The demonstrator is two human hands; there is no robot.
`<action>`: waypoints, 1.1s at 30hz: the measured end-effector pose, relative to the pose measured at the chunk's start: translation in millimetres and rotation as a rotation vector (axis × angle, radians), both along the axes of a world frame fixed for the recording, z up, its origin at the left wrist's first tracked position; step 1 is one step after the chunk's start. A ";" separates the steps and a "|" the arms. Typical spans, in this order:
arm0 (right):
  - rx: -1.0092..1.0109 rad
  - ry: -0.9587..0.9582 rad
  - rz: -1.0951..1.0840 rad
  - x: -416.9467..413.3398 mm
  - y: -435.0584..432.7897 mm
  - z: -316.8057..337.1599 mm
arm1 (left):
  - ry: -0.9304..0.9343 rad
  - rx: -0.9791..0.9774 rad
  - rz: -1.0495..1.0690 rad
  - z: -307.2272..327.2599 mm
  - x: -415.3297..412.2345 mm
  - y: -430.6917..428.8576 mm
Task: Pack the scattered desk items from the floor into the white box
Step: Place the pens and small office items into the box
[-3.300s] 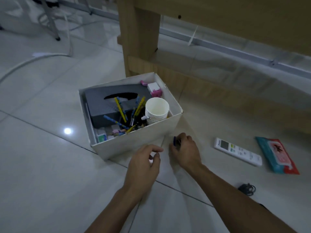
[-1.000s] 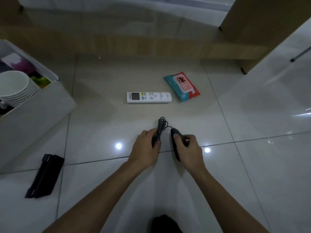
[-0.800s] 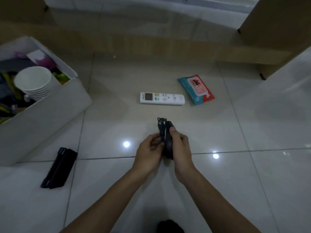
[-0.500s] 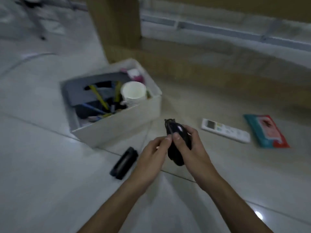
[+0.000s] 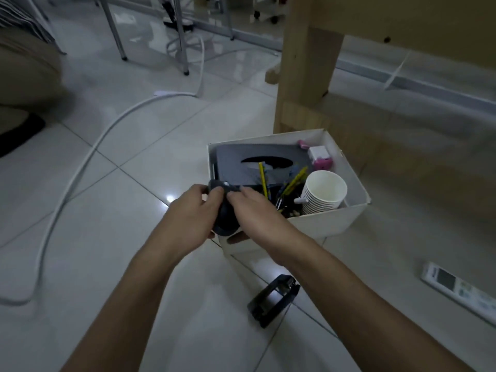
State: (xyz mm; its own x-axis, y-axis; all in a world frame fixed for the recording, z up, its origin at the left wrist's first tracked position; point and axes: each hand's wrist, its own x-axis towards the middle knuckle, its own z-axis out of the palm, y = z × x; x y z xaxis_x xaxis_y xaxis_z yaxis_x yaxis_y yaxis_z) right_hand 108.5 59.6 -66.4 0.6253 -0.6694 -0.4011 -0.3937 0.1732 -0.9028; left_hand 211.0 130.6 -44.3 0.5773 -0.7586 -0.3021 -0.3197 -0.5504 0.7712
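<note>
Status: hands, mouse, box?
Both left hand and right hand grip the black mouse at near corner of the white box. Not yet in. On floor: remote, black stapler, clear of the path.

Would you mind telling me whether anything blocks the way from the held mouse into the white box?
Nothing visible does: the left hand and right hand hold the mouse at the near corner of the white box. Inside, tissue box, pens and cups crowd it.

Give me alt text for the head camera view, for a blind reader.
A person's left hand and right hand hold a black computer mouse at the near corner of a white box holding a grey tissue box, pens and stacked paper cups. A white remote control lies on the tiled floor.
</note>
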 end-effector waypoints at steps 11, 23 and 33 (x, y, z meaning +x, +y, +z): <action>-0.570 0.453 0.211 8.9 -20.3 8.6 | -0.179 0.086 -0.066 -24.9 0.2 -29.9; -0.618 0.292 0.450 -11.8 -23.8 6.0 | -0.606 0.430 -0.258 -24.7 -3.7 -50.7; -0.702 0.321 0.500 -8.7 -33.5 2.9 | -0.702 0.422 -0.326 -14.0 8.3 -40.2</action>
State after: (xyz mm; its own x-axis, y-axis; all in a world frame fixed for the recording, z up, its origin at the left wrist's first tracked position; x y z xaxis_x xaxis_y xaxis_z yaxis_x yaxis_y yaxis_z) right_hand 99.8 26.1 -63.6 0.8363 -0.5068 -0.2092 -0.5252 -0.6310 -0.5709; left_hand 219.3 90.4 -58.3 0.5096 -0.8229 -0.2513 -0.8341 -0.5441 0.0905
